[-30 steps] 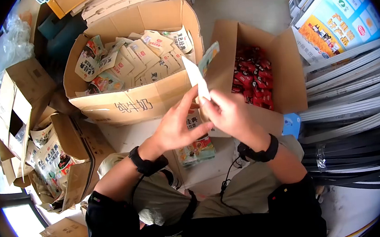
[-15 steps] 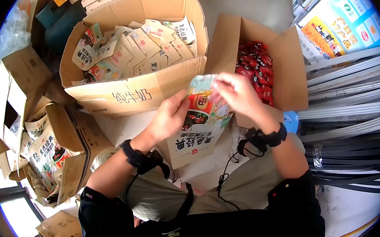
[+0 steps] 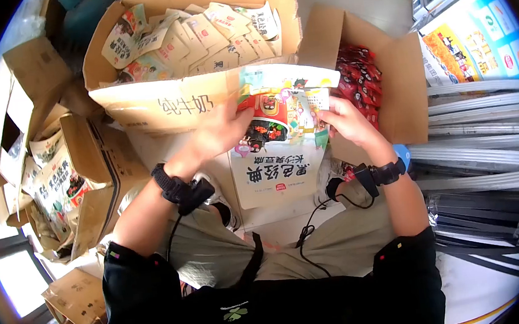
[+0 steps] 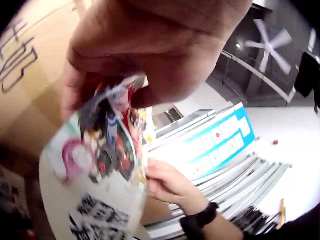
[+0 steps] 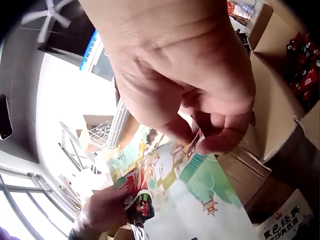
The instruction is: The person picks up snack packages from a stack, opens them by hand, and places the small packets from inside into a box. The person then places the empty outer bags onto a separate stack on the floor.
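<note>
Printed pouch [image 3: 282,140], one, of cream ground. Its front bore a red panel above a picture of a dark bowl dotted with red, with a pink cartoon figure to one side, small coloured drawings and green patches. Heavy black characters, upside down to the wearer, ran across the plain part, above a small red mark near the closer edge. The far end was pale blue and white.

Position: raised above the floor [image 3: 158,151], off the near right corner of the large carton [image 3: 122,109], whose top held more pouches [image 3: 199,41].

Grip: left hand [image 3: 223,131] clamped on the left edge, thumb and fingers together on it; right hand [image 3: 350,123] pinched the right edge.

Obscured: the pouch's back and some left fingertips were hidden. Whether the mouth was sealed could not be told. In the left wrist view the print was blurred and the lower characters were cut off; in the right wrist view the frame cropped the lower portion. Red packets [image 3: 357,79] in the second carton [image 3: 406,90] were partly covered by its walls.
</note>
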